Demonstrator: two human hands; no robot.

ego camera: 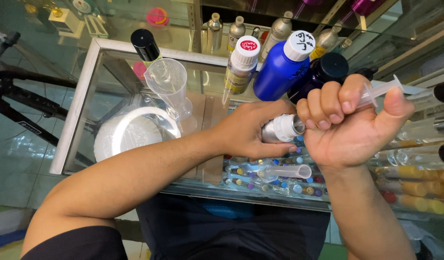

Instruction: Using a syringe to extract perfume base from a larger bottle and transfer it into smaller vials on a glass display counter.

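Nearest to cam: dark shirt at bottom edge, then both forearms coming up over the glass counter.

R hand is fisted around a clear plastic syringe. Fingers curled tight and pressed together over the barrel, thumb up alongside the plunger end. Syringe long axis runs upper-right to lower-left, nozzle end hidden inside the fist, so I can't tell if the tip is seated.

L hand wraps a small silver bottle lying sideways, fingers closed around the body, white neck poking out to the right. Bottle mouth sits just beside the R knuckles, touching or nearly so. Key relation: bottle axis approx horizontal, mouth facing R hand, syringe axis tilted down toward it. R hand is the one on the syringe, L only steadies the bottle.

Under the hands, thru the glass: a clear small tube and rows of small vials w/ coloured caps.

Further out: clear plastic measuring cup on the counter, white round tub below the glass, left side.

Far: blue bottle w/ white cap, small bottle w/ red-marked white cap, dark bottle w/ black cap, black-capped bottle, metal bottles behind them.
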